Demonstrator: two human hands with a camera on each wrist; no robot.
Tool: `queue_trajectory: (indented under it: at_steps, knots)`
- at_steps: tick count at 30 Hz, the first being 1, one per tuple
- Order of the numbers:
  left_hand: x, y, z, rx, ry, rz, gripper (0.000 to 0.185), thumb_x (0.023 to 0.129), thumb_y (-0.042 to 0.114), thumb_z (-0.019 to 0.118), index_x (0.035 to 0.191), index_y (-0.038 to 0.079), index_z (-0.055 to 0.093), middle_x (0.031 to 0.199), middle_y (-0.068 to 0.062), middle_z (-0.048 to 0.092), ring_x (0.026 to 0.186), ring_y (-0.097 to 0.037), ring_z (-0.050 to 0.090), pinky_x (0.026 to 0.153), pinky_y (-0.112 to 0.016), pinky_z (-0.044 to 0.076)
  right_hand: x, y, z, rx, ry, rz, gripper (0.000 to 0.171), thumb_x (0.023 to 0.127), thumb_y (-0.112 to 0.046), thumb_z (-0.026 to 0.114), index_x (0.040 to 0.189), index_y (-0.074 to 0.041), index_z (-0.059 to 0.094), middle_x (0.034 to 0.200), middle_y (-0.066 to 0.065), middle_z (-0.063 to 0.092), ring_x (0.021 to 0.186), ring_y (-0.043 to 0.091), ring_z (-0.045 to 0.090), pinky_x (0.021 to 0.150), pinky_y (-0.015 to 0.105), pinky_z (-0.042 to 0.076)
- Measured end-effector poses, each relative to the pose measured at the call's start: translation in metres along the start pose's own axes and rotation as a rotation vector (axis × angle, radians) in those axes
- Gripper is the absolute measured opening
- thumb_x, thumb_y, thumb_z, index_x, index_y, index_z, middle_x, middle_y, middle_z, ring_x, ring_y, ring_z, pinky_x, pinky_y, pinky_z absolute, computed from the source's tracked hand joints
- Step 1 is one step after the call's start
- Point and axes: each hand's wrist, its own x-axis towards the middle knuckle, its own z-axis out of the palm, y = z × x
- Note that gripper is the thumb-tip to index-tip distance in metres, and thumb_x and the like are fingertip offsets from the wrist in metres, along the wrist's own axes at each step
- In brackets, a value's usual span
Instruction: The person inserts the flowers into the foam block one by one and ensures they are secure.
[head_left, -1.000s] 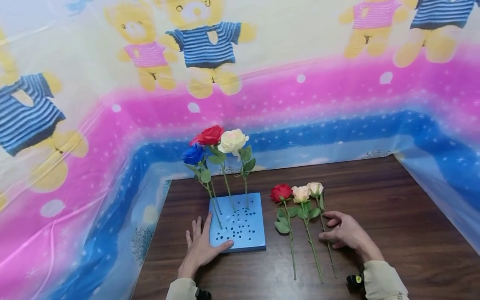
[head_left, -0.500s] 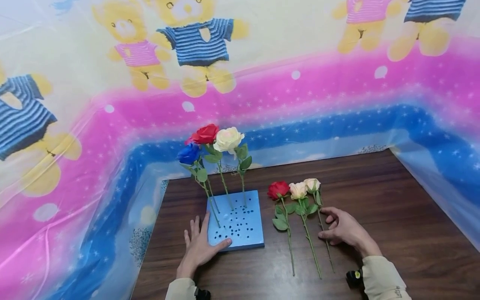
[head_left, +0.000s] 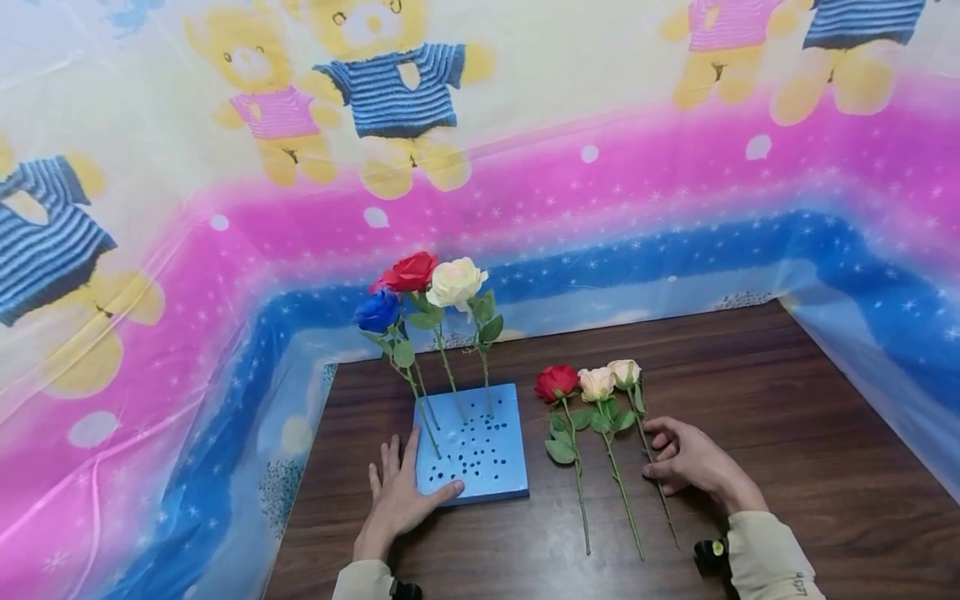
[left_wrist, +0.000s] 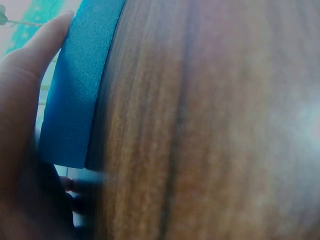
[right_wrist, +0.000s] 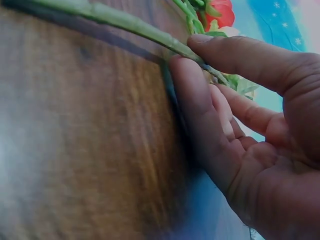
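Observation:
My left hand [head_left: 401, 500] rests at the near left corner of a blue foam block [head_left: 510, 467] with many small holes, thumb on the block and the other fingers spread. In the left wrist view the thumb lies along the foam block's edge [left_wrist: 82, 90]. Blue, red and white artificial roses [head_left: 457, 283] stand in the block, stems in the holes. My right hand [head_left: 693, 462] pinches the stem of the rightmost cream rose [head_left: 624, 372]. In the right wrist view thumb and fingertips meet on that green stem [right_wrist: 135, 25], just above the table.
Beside the held rose, a peach rose [head_left: 597, 384] and a red rose [head_left: 556, 382] lie on the dark wooden table [head_left: 735, 375]. A printed curtain [head_left: 525, 192] with bears hangs behind and around the table.
The lower end of the cream rose's stem has swung slightly to the right in my right hand. My left hand stays on the block. The head view has shifted a little.

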Motion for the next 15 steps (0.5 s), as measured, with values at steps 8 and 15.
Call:
queue_trajectory:
  at_steps: [8,15]
  knots:
    - [-0.0016,0.0012,-0.0001,-0.012,-0.002,-0.007,0.132,0.085,0.079,0.081,0.182,0.023,0.011,0.183,-0.033,0.004,0.169,-0.057,-0.006,0.127,-0.082,-0.009,-0.0006,-0.0014,-0.0032,0.026,-0.048,0.018,0.074,0.089,0.007,0.087,0.154,0.007,0.050,0.124,0.021,0.049,0.095,0.028,0.067,0.067,0.049,0.068]
    - [-0.0002,0.0015,-0.0014,-0.015,0.004,-0.003,0.131,0.086,0.078,0.081,0.182,0.022,0.012,0.183,-0.034,0.004,0.169,-0.056,-0.007,0.127,-0.082,-0.008,-0.0001,0.0009,-0.0076,0.078,-0.068,-0.007,0.076,0.093,0.005,0.084,0.159,0.006,0.046,0.123,0.022,0.049,0.095,0.031,0.065,0.070,0.052,0.069]
